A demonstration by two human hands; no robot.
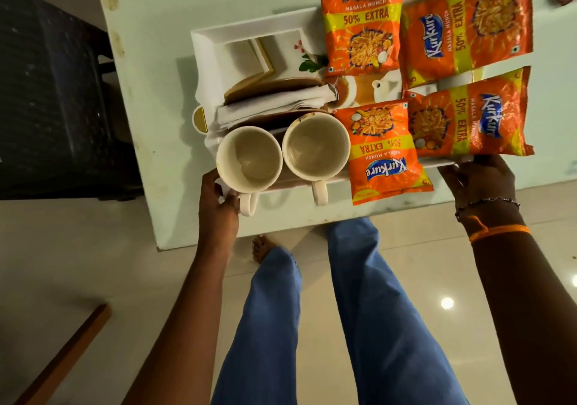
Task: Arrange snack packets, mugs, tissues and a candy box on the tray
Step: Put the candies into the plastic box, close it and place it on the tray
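- Pale table point(150, 61) on glossy tiled floor point(93, 264); dark chair point(46, 92) beside it.
- White tray point(206, 39) holds two mugs point(249, 157), tissues point(265, 107), four snack packets point(363, 20).
- Left hand point(218, 198) grips the tray's near-left corner; right hand point(480, 179) grips its near-right edge.

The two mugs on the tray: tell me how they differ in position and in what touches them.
The left mug stands at the tray's near left corner, and the left hand's fingers touch it by its handle; the right mug stands beside it toward the snack packets, and no hand touches it. The right mug's rim shows a dark mark; the left mug's rim looks plain. Both are cream, upright, empty, with handles pointing toward the person, rims touching.
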